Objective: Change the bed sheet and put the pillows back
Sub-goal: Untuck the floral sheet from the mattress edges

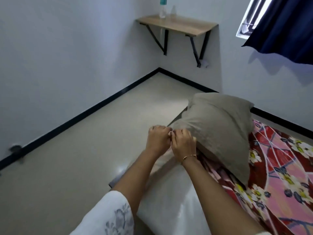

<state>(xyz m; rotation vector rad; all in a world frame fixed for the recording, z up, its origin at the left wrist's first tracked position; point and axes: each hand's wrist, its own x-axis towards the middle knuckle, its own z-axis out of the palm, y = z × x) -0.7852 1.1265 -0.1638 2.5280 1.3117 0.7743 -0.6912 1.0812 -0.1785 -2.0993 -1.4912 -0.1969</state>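
Your left hand [157,139] and right hand [183,145] both pinched the near corner of the grey pillow [218,131], which stood tilted on the floral bed sheet [279,167] at 2 o'clock, at the bed's left edge. A corner-only grip could slip, dropping it onto the open floor [84,158] at 10 o'clock.

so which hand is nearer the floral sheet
Right. The right hand grips the pillow corner just above the floral sheet; the left hand is beside it, out over the floor.
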